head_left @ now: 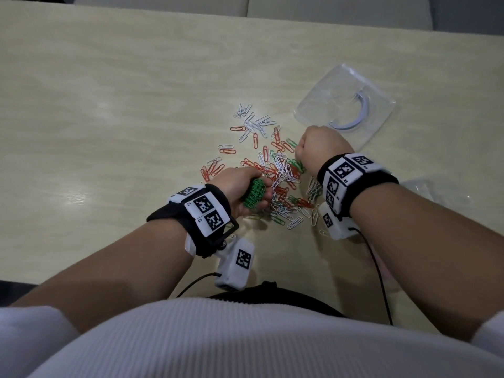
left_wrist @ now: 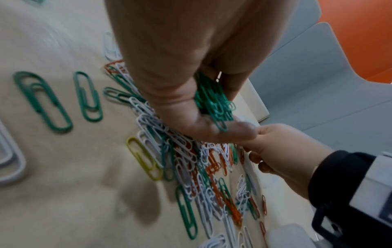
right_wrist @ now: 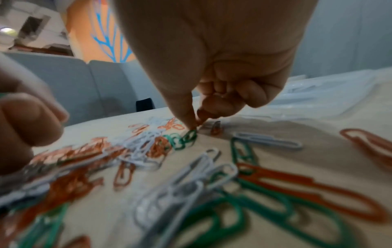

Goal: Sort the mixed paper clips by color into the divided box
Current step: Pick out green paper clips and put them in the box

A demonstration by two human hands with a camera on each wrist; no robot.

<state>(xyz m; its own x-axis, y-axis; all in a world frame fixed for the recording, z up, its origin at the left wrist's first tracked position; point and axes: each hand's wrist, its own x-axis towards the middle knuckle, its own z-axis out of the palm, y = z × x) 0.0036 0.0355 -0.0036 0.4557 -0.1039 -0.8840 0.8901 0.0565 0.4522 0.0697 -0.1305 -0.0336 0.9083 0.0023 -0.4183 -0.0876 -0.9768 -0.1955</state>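
Currently your left hand (head_left: 240, 190) is curled round a bundle of green clips (head_left: 254, 193), fingers wrapped tight; in the left wrist view the bundle's clips lie mostly side by side, long axes running along the palm and out past the fingers toward the table (head_left: 109, 105). Keep that fist snug so none slip while you add more.

Moving right, the mixed pile (head_left: 275, 175) of red, white and green clips lies spread on the table between your hands, with a lone yellow clip (left_wrist: 145, 158) at its edge. Clips there point every way and many overlap.

Further right, your right hand (head_left: 319, 148) has thumb and forefinger pressed together on a green clip (right_wrist: 189, 136) at the pile's far edge; that clip looks tilted up off the table. I judge it may drag a neighbour along, so lift slowly and shake it free before passing it over.

Beyond your right hand lies a clear plastic piece (head_left: 346, 105); I cannot tell whether it is the divided box.
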